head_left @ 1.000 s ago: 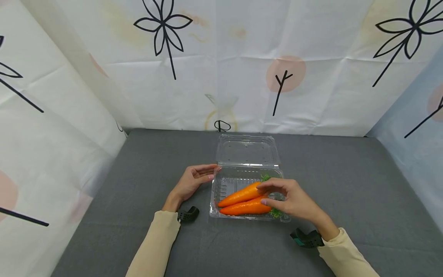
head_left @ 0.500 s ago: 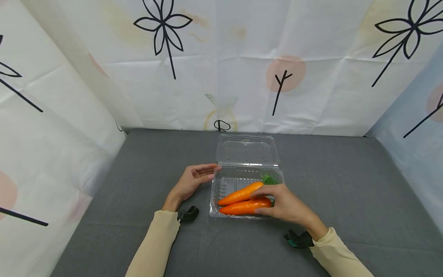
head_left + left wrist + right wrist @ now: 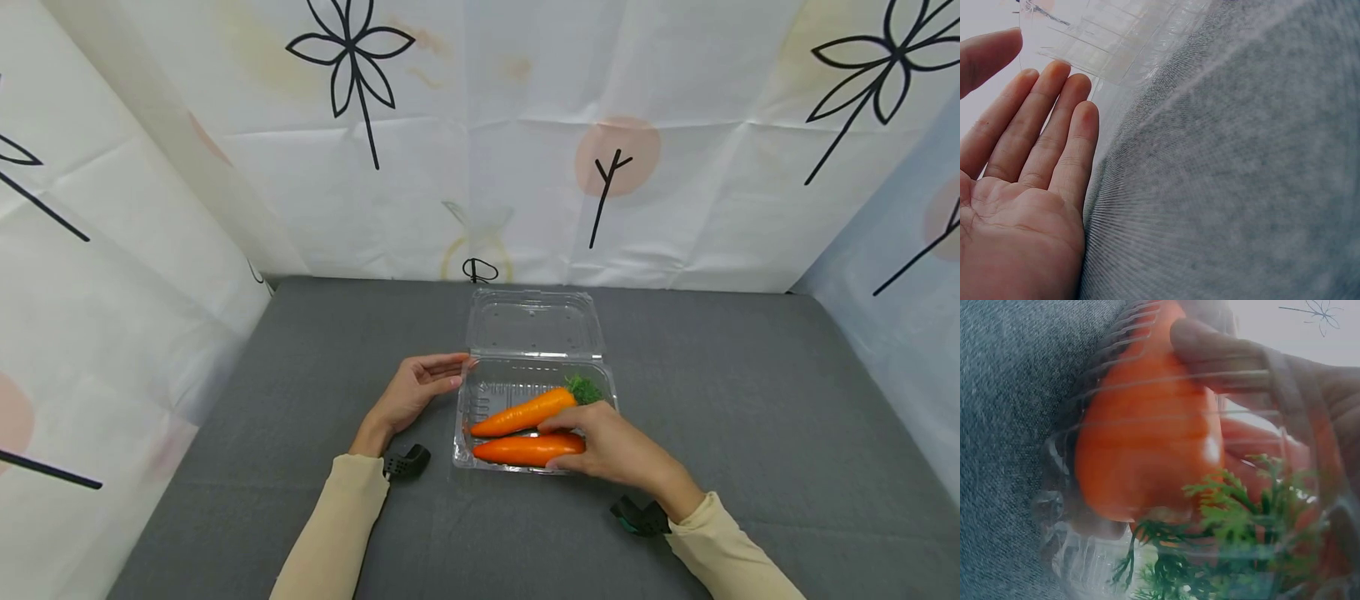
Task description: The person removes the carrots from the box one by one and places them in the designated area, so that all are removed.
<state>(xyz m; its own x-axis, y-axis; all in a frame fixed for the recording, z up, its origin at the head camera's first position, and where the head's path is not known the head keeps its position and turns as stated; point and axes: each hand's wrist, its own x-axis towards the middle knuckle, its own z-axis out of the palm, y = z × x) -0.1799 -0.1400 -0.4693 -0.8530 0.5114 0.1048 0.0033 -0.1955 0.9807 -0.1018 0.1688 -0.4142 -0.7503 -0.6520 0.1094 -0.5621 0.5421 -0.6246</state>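
An open clear plastic clamshell box (image 3: 463, 417) sits on the grey tabletop with two orange carrots lying in it. My right hand (image 3: 611, 442) reaches over the box's right side and grips the nearer carrot (image 3: 517, 451), thumb on the near side and fingers on the far side. In the right wrist view that carrot (image 3: 1141, 437) shows through the clear wall, its green leaves (image 3: 1235, 506) below. The farther carrot (image 3: 517, 415) lies slanted, its leafy top (image 3: 583, 389) toward the back right. My left hand (image 3: 416, 392) holds its straight fingers at the box's left rim.
The box's hinged lid (image 3: 534, 323) lies folded back behind it. White patterned cloth (image 3: 525, 167) hangs behind the grey table (image 3: 360, 325) and along both sides.
My right hand has moved left and closed around the nearer carrot. The farther carrot has shifted slightly away, and a gap shows between the two. My left hand stays put.
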